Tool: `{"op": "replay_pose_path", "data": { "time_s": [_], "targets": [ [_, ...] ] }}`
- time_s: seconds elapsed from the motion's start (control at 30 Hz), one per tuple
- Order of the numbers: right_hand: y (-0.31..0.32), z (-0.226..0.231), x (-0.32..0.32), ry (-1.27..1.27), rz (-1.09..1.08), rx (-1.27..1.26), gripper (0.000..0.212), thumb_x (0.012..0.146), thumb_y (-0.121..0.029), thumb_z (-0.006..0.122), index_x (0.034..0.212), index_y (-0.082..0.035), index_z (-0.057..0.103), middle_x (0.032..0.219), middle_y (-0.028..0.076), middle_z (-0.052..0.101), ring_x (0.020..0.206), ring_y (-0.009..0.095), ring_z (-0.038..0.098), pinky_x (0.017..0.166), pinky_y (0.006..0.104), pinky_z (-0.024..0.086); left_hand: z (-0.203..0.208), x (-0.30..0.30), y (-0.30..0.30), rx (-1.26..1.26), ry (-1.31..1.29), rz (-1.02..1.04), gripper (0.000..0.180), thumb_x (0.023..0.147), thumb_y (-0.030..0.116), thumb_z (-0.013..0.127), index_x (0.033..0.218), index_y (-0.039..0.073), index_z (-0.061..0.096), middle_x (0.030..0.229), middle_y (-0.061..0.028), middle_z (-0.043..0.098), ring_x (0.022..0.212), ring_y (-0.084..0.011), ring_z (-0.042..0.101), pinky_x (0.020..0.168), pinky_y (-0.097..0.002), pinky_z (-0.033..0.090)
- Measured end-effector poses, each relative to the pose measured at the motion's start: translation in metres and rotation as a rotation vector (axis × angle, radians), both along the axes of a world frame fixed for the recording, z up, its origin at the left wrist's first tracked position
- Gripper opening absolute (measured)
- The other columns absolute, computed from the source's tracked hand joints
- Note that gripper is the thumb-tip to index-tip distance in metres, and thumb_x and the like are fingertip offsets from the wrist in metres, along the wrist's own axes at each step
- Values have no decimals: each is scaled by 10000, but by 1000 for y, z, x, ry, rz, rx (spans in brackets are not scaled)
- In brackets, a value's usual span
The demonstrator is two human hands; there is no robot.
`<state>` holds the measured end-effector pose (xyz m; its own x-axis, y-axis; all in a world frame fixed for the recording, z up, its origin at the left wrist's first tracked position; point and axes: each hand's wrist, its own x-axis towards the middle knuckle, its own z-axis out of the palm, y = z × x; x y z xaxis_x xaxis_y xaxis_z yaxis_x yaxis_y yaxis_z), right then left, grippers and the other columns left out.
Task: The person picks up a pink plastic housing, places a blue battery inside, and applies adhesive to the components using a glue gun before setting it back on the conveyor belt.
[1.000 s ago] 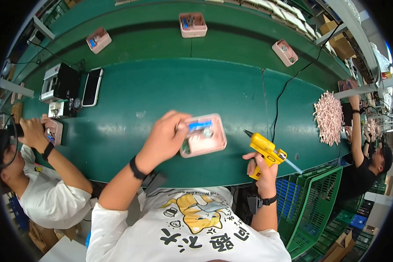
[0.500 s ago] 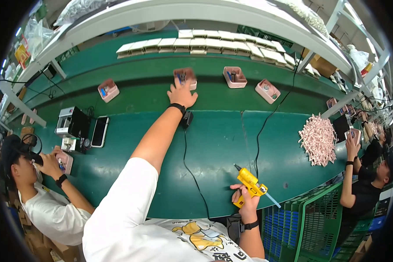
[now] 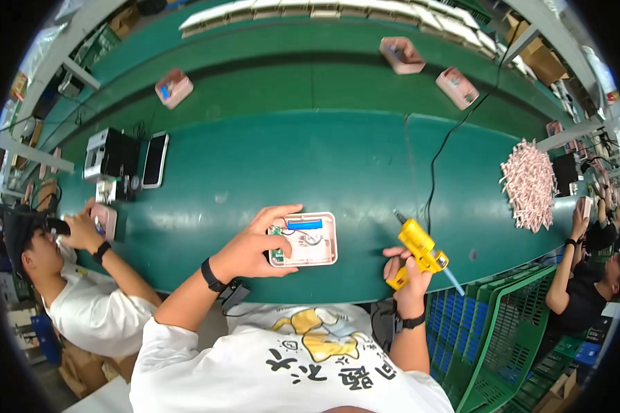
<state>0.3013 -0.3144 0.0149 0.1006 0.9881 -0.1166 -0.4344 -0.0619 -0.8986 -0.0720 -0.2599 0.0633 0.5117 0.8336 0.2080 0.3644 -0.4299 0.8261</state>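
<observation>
- Head view: pink box (image 3: pixel 334 239) at desk (image 3: pixel 289 158) edge, open side up, likely for access
- Clasping its left end in left grip (image 3: pixel 251 250), likely for steadiness
- Clutching yellow glue gun (image 3: pixel 417 237) in right grip (image 3: pixel 411 277), tip outward, presumably for safety

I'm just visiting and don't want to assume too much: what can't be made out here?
All in the head view, now:
- Left end of the held pink box and part of its green circuit board: covered by the left hand.
- Much of the yellow glue gun's handle: wrapped by the right hand.
- Contents of the uppermost pink box: too small and blurred.
- Lower pieces in the pale pink heap: buried under others.
</observation>
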Motion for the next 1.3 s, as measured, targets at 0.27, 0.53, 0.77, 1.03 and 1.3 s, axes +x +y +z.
{"op": "replay_pose_path", "data": {
  "time_s": [0.27, 0.53, 0.77, 1.03, 1.3],
  "targets": [
    [1, 6, -8, -85, 1, 36, 259, 1067, -258, 644, 1162, -24, 586, 1153, 308, 754, 591, 195, 588, 602, 357, 532, 12, 2, -14, 93, 180, 168, 147, 919, 196, 873, 1009, 95, 815, 1377, -109, 738, 1194, -304, 720, 1072, -435, 558],
    [-14, 8, -13, -122, 7, 42, 241, 1062, -248, 641, 1149, -26, 608, 1148, 305, 761, 608, 201, 608, 622, 356, 537, 33, 30, 1, 178, 669, -12, 137, 950, 225, 822, 964, 89, 837, 1226, -53, 802, 1018, -262, 766, 881, -429, 625],
    [-20, 32, -26, -48, 168, -4, 207, 1060, -217, 653, 1134, -25, 634, 1126, 298, 775, 643, 202, 641, 653, 351, 558, 30, 24, 6, 241, 690, -70, 153, 959, 208, 824, 942, 62, 782, 1250, -72, 799, 1024, -280, 789, 838, -411, 642],
    [-8, 87, -66, -394, 482, -212, 303, 1071, -193, 700, 1302, 3, 712, 1049, 166, 821, 728, 183, 713, 670, 344, 571, -26, 33, -41, 142, -232, 433, 203, 1121, 55, 621, 1312, 16, 564, 1231, -184, 786, 1029, -241, 783, 891, -387, 636],
    [5, 82, -110, -1027, 543, 25, 258, 1062, -231, 742, 1194, -14, 784, 992, 92, 827, 804, 198, 769, 724, 376, 602, -54, 34, -49, 52, -448, 480, 284, 1173, 74, 508, 1438, -28, 483, 1125, -186, 731, 941, -196, 750, 817, -323, 624]
  ]
}}
